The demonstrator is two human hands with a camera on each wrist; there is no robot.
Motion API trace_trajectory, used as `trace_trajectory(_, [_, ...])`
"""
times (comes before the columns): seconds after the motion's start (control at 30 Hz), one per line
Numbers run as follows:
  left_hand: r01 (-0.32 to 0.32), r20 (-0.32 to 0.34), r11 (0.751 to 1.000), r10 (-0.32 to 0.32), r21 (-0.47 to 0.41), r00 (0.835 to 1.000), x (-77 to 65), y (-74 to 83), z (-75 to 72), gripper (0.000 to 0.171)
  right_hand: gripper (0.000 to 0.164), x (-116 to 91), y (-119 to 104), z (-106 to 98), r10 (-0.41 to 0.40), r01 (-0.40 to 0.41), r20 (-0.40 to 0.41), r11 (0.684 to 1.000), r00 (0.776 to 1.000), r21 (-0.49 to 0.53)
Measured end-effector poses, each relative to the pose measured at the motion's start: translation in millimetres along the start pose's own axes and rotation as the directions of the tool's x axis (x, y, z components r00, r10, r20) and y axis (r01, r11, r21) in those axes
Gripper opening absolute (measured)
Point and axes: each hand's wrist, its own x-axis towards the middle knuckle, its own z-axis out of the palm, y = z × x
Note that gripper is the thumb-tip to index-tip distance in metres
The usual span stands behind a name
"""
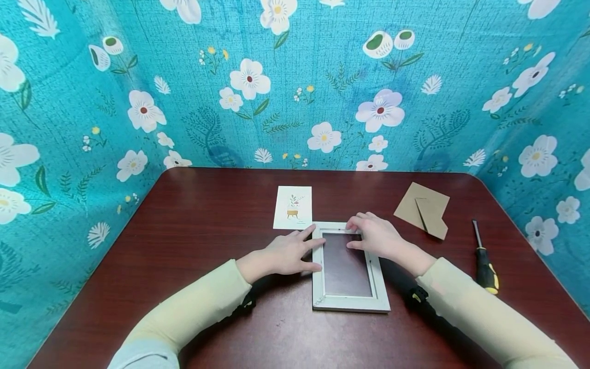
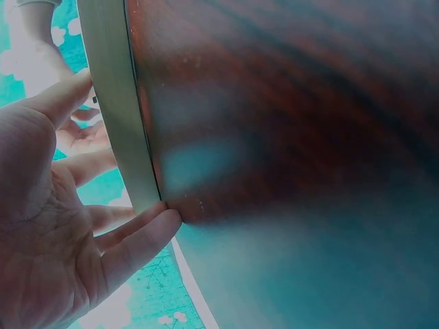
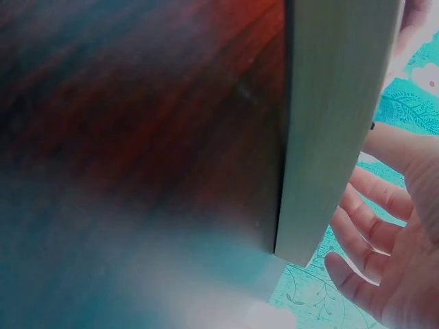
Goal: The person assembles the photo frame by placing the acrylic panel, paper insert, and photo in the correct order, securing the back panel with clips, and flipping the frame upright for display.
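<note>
Pale frame [image 1: 345,302]: we see it flat on the desk [image 1: 207,205], between the two hands; whether glass sits in its opening we cannot tell.
Work at the frame: we judge that the opened frame is being steadied and handled at its inner edge; the next move seems to call for a firm left side while the right fingers work the far rail.
Left hand [image 1: 288,253]: fingers spread, tips at the left rail, back of the hand upward, forearm slanting in from the lower left.
Right hand [image 1: 378,236]: arched over the far right corner, fingers loosely bent at the far rail, thumb apart from them over the opening; we see no pinch.
Printed card [image 1: 293,207]: face up, just beyond the frame's far left corner.
Brown board [image 1: 405,205]: beyond the right hand, a stand leg on it.
Screwdriver [image 1: 485,264]: right of the right sleeve [image 1: 484,312], its tip pointing away from us.
Flowered cloth [image 1: 249,77]: hanging behind the desk.
</note>
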Motion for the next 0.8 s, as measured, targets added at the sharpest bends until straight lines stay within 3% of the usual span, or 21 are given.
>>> trace_trajectory(0.3, [0.008, -0.016, 1.000, -0.008, -0.012, 1.000, 1.3, -0.6, -0.3, 0.067, 0.037, 2, 1, -1, -0.003, 0.003, -0.021, 1.000, 1.000, 0.021])
trace_trajectory(0.63, [0.002, -0.017, 1.000, -0.002, -0.023, 1.000, 1.8, -0.6, 0.1, 0.067, 0.034, 4, 16, -8, 0.072, -0.056, -0.100, 0.986, 0.992, 0.157])
trace_trajectory(0.8, [0.000, -0.020, 1.000, 0.000, -0.018, 1.000, 2.1, -0.1, 0.3, 0.067, 0.040, 8, 28, -15, 0.076, -0.065, -0.058, 0.983, 0.995, 0.170])
